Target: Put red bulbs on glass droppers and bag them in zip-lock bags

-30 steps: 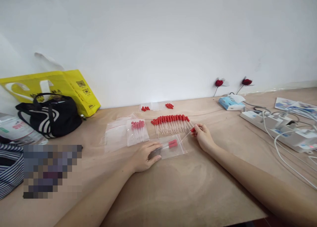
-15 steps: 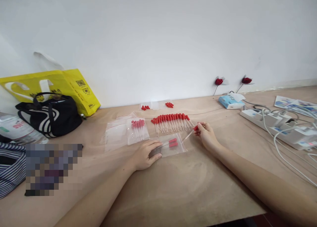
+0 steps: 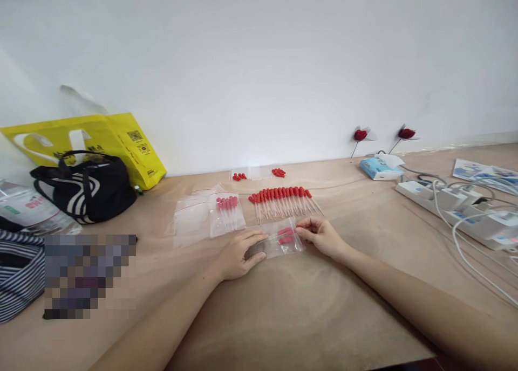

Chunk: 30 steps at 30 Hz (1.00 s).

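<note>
Between my hands lies a small clear zip bag (image 3: 293, 247) with red-bulbed glass droppers inside it. My left hand (image 3: 242, 255) grips the bag's left end between thumb and fingers. At the bag's right end, my right hand (image 3: 321, 236) pinches a dropper by its red bulb (image 3: 298, 228); its glass tube points left into the bag, though the tube itself is hard to make out. Behind the hands is a row of droppers (image 3: 281, 198), bulbs toward the wall. A filled zip bag of droppers (image 3: 227, 214) rests on flat zip bags (image 3: 190, 222) to the left.
Near the wall are bags with loose red bulbs (image 3: 278, 172). A black bag (image 3: 101, 187) and a yellow bag (image 3: 141, 144) stand at left. On the right are a tissue pack (image 3: 380, 169) and a power strip (image 3: 421, 193) with trailing cables.
My right hand has moved left and brought the dropper from beside the bag into its right end. My left hand has stayed on the bag.
</note>
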Motion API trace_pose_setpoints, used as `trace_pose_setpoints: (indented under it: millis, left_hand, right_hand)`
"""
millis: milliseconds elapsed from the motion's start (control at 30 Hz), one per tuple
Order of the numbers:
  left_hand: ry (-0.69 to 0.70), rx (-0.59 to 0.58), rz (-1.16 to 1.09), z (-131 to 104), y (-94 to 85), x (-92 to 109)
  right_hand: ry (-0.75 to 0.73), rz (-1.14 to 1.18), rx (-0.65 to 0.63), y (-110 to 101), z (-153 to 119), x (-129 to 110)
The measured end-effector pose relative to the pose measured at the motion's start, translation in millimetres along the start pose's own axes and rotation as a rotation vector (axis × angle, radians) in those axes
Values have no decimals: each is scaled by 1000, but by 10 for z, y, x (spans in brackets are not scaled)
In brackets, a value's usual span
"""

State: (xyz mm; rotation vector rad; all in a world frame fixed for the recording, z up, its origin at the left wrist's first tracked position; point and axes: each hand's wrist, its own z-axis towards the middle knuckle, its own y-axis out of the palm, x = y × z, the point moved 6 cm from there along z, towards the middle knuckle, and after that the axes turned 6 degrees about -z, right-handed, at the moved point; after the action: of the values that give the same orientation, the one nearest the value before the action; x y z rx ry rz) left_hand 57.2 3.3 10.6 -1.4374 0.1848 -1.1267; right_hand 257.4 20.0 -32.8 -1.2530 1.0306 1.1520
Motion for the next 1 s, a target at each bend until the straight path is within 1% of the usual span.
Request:
trace_pose_setpoints:
  millis: [100, 233, 300, 367, 400, 433, 467, 500, 533, 567, 600, 667, 733, 833, 933, 1000]
  left_hand:
    - [-9, 0, 3, 2, 2, 0]
    - [-1, -11, 17, 4, 16, -9]
    - [2, -13, 22, 5, 22, -19]
    - [3, -12, 25, 6, 25, -28]
    - [5, -12, 24, 7, 26, -31]
    - [8, -12, 23, 7, 25, -32]
    - [11, -11, 23, 7, 24, -31]
    - [13, -11, 23, 6, 22, -30]
    - [13, -12, 24, 4, 21, -28]
    - [12, -13, 27, 3, 20, -26]
    - [12, -16, 30, 1, 20, -22]
    - [19, -23, 30, -1, 22, -9]
    - [31, -25, 22, -1, 21, 7]
    - [39, -21, 10, -1, 16, 15]
    - [34, -19, 13, -6, 18, 3]
    - [28, -17, 16, -8, 22, -8]
  right_hand:
    - [-45, -144, -87, 60, 28, 15]
    - [-67, -195, -180, 132, 65, 17]
    - [-83, -207, -249, 163, 63, -16]
    - [-114, -251, -333, 169, 71, -64]
    - [-135, -291, -354, 146, 94, -91]
    - [-154, -342, -338, 90, 142, -117]
    - [-153, -410, -272, -4, 218, -135]
    - [-147, -481, -179, -122, 313, -153]
    - [-106, -562, -28, -282, 422, -160]
    - [-17, -654, 152, -467, 525, -150]
    - [30, -693, 240, -588, 625, -146]
    - [91, -735, 348, -751, 811, -135]
    - [139, -754, 391, -815, 961, -109]
    - [197, -743, 395, -787, 1105, -66]
    - [228, -687, 382, -753, 1170, -60]
    - [225, -627, 372, -794, 1168, -82]
